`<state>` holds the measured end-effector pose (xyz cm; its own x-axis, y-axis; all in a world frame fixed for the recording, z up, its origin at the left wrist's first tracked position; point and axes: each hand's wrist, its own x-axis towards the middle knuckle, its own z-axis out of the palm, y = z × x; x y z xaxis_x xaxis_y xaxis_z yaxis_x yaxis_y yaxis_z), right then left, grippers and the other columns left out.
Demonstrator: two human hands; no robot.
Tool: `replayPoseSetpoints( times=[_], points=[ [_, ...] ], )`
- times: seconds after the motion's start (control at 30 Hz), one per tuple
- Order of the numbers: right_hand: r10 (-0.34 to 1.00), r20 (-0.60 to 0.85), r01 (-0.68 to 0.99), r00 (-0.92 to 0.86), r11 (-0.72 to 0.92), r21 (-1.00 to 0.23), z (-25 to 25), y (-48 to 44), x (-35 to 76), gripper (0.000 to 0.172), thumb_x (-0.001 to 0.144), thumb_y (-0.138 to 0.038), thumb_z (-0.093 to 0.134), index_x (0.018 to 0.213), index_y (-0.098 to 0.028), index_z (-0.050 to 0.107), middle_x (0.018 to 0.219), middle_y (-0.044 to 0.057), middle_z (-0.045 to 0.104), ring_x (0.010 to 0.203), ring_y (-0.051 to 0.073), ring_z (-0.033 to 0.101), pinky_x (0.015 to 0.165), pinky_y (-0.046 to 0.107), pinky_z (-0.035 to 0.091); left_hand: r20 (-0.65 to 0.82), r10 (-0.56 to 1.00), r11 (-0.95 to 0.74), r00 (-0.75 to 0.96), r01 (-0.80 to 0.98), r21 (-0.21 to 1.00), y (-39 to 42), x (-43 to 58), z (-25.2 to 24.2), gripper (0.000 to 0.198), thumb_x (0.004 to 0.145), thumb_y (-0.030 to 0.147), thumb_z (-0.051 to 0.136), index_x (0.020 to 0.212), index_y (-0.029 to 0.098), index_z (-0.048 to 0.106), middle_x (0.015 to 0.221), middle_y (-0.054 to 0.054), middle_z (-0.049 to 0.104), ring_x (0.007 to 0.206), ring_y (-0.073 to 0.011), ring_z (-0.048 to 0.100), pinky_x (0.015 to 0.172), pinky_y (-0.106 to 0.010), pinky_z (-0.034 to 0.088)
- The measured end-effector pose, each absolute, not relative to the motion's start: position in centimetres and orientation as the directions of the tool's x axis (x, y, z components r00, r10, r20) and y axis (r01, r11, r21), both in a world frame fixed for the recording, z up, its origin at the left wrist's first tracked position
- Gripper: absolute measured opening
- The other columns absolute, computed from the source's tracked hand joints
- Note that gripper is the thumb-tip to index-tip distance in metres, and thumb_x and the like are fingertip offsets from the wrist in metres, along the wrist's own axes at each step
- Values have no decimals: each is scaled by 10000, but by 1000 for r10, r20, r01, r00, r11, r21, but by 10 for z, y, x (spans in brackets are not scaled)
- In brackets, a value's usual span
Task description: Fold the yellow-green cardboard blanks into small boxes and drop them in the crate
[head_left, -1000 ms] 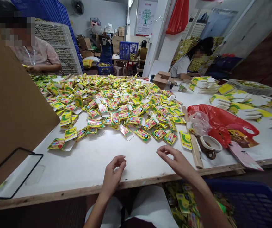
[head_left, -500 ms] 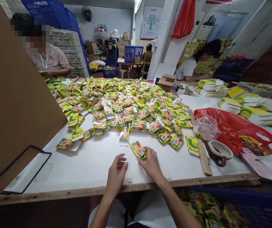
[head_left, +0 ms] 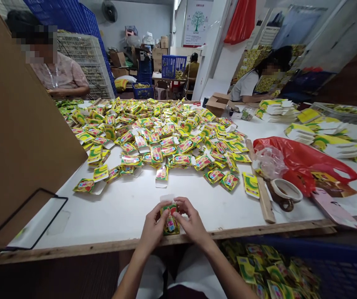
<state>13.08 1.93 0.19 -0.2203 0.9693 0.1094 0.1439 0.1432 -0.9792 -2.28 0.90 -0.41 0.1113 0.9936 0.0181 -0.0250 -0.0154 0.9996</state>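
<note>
A small yellow-green printed packet (head_left: pixel 170 220) with a white flap sits between both my hands at the near edge of the white table (head_left: pixel 125 207). My left hand (head_left: pixel 152 229) pinches its left side and my right hand (head_left: pixel 191 223) pinches its right side, fingers closed on it. Beyond lies a big heap of the same packets (head_left: pixel 162 133), the nearest loose one (head_left: pixel 162 175) a short way ahead of my fingers.
A blue crate (head_left: pixel 337 270) of packets stands at my lower right. A wooden stick (head_left: pixel 261 191), tape roll (head_left: pixel 287 192) and red plastic bag (head_left: pixel 303 160) lie to the right. A brown cardboard sheet (head_left: pixel 16 137) leans at left. Other people sit across the table.
My right hand took a packet from the heap's near edge and drew it toward me. My left hand has joined it, and both now hold the packet at the table's edge.
</note>
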Motion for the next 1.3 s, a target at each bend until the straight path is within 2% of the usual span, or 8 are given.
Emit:
replayPoseSetpoints(
  times=[0.23, 0.43, 0.5, 0.6, 0.67, 0.8, 1.13, 1.3],
  points=[
    [955, 76, 179, -286, 132, -975, 3, 30, 139, 115, 822, -203, 557, 936, -187, 567, 810, 4, 600, 732, 140, 546, 716, 266, 449, 5, 997, 6, 80, -144, 990, 9, -22, 0, 344, 865, 359, 518, 1183, 232, 480, 1010, -44, 649, 900, -177, 612, 779, -283, 480],
    [960, 214, 209, -181, 250, -945, 2, 32, 135, 105, 843, -242, 540, 794, -171, 600, 824, 37, 601, 809, 165, 557, 752, 278, 446, 13, 997, -5, 77, -99, 995, 9, -24, -5, 158, 837, 323, 563, 865, 167, 552, 835, -30, 627, 808, -158, 594, 734, -251, 465],
    [960, 237, 162, -147, 260, -952, 1, 31, 132, 102, 841, -239, 545, 904, -180, 599, 854, 38, 605, 832, 167, 569, 766, 281, 455, 14, 999, -8, 43, -127, 992, 8, -22, -6, 160, 826, 310, 576, 898, 169, 557, 888, -46, 646, 851, -170, 610, 774, -271, 474],
    [965, 230, 92, -126, 242, -966, 3, 29, 129, 322, 846, -212, 537, 1168, -206, 510, 901, 32, 622, 850, 162, 593, 788, 294, 468, 36, 999, -39, -18, -200, 979, 4, -21, -4, 330, 821, 280, 580, 1133, 205, 502, 1143, -83, 614, 1039, -196, 593, 908, -329, 457],
    [957, 250, 114, -149, 268, -957, 6, 28, 129, 254, 847, -195, 533, 1098, -207, 571, 909, 36, 629, 872, 168, 595, 798, 298, 465, 54, 998, -57, -21, -186, 981, 2, -21, -1, 351, 826, 280, 570, 1164, 207, 511, 1217, -93, 584, 1114, -210, 563, 962, -349, 433],
    [932, 299, 154, -206, 332, -931, 13, 21, 131, 93, 815, -181, 585, 881, -189, 650, 962, 58, 631, 936, 185, 584, 776, 288, 467, 99, 995, -97, 26, -73, 993, 1, -21, 3, 187, 838, 296, 558, 943, 161, 634, 1082, -100, 644, 1046, -220, 592, 926, -336, 454],
    [963, 243, 327, -118, 268, -906, 22, 26, 121, 128, 843, -257, 551, 803, -171, 636, 744, 21, 644, 698, 152, 564, 684, 265, 457, 28, 993, -34, -113, -51, 998, 7, -11, 5, 190, 809, 326, 598, 888, 157, 631, 846, -44, 675, 784, -163, 628, 715, -252, 495],
    [965, 234, 317, -121, 261, -912, 25, 26, 120, 144, 859, -258, 531, 792, -176, 628, 766, 25, 644, 709, 150, 566, 679, 261, 457, 16, 995, -24, -103, -78, 997, 9, -16, 3, 205, 804, 346, 600, 874, 156, 633, 832, -41, 678, 783, -170, 632, 712, -257, 500]
  ],
)
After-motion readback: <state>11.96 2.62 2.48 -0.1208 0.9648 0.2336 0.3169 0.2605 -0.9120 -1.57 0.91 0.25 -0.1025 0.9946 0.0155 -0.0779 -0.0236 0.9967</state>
